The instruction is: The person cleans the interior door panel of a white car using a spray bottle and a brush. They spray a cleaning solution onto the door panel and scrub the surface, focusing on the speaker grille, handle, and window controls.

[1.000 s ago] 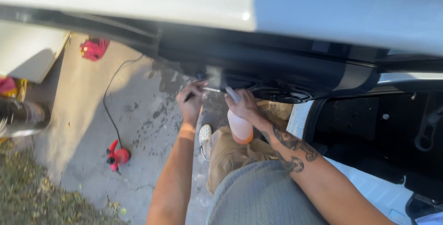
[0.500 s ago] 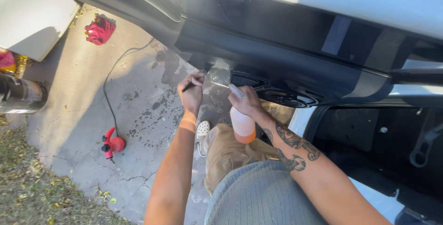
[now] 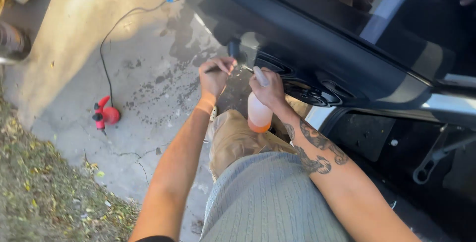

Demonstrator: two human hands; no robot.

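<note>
Head view: left hand [image 3: 214, 79] pinches a thin brush [image 3: 220, 68] against the dark door panel [image 3: 317, 58]. Right hand [image 3: 267, 90] grips a pale spray bottle [image 3: 259, 115] with an orange base, just beside it.

The open car door panel [image 3: 317, 58] blocks the way ahead and above. Open concrete ground [image 3: 139, 98] lies to the left, with only a black cord [image 3: 101, 53] and a red tool [image 3: 105, 115] on it.
</note>
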